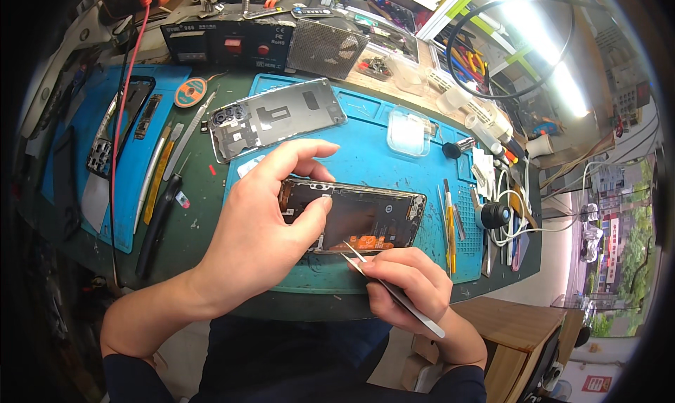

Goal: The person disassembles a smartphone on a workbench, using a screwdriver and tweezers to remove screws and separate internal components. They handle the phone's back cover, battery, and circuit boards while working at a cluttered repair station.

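Note:
An opened smartphone (358, 217), its dark inside facing up, is at the middle over the blue work mat (295, 276). Gripping its left end is my left hand (256, 224), with the thumb over the inside and the fingers curved toward the far edge. Steel tweezers (401, 297) are pinched in my right hand (415, 283) at the phone's near side. Their slightly parted tips reach the near edge beside an orange flex cable (369, 242). Whether the tips touch the cable, I cannot tell. Farther back lies a phone back panel (281, 118) with camera openings.
At left, another phone frame (116, 132) rests on a second blue mat, near a black-handled screwdriver (158, 224) and a solder wick spool (190, 92). A clear box (409, 132) sits behind the phone. Right are yellow tools (450, 227) and a black loupe (494, 215).

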The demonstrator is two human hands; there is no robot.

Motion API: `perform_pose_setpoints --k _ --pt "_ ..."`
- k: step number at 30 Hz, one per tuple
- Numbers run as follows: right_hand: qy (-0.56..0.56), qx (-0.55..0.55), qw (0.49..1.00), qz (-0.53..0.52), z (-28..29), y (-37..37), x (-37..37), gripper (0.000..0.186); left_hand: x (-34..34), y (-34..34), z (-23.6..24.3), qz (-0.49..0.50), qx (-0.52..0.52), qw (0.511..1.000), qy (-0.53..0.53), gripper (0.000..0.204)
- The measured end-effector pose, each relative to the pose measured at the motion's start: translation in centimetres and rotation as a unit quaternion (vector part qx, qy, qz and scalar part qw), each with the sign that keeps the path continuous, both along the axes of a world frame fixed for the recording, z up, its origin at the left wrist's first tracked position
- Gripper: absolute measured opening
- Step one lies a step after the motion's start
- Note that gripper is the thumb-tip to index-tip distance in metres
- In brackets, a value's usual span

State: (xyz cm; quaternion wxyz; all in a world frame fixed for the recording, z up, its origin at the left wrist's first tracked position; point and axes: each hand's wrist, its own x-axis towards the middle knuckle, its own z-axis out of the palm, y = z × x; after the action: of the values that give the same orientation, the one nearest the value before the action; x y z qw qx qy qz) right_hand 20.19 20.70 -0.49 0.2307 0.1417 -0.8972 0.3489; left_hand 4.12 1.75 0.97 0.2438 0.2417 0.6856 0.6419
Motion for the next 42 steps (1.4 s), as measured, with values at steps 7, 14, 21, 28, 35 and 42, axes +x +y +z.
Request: perform_pose_setpoints --k 7,14,21,28,35,42 --pt "0.001 0.000 1.000 -0.002 0.1 -0.1 -0.1 0.040 0.1 0.0 -0.1 -0.002 0.004 1.000 0.015 0.055" --pt "-0.026 -0.004 1.000 -0.006 0.5 0.0 -0.3 0.025 0.3 0.0 -0.3 -0.005 0.011 0.998 0.059 0.055" --pt "-0.039 -0.015 0.999 0.022 0.6 0.5 1.1 0.023 0.1 -0.1 -0.5 -0.004 0.005 0.999 0.051 0.056" --pt "-0.037 0.028 0.999 0.025 0.7 0.5 1.1 0.025 -0.2 0.1 -0.3 -0.007 -0.020 0.999 0.024 0.056" --pt "-0.032 0.031 0.999 0.024 0.8 0.4 0.8 0.026 -0.1 0.1 -0.2 -0.005 -0.011 1.000 0.026 0.055" --pt "-0.030 0.031 0.999 0.023 0.8 0.4 0.6 0.026 -0.1 0.1 -0.3 -0.004 -0.012 0.999 0.034 0.055"
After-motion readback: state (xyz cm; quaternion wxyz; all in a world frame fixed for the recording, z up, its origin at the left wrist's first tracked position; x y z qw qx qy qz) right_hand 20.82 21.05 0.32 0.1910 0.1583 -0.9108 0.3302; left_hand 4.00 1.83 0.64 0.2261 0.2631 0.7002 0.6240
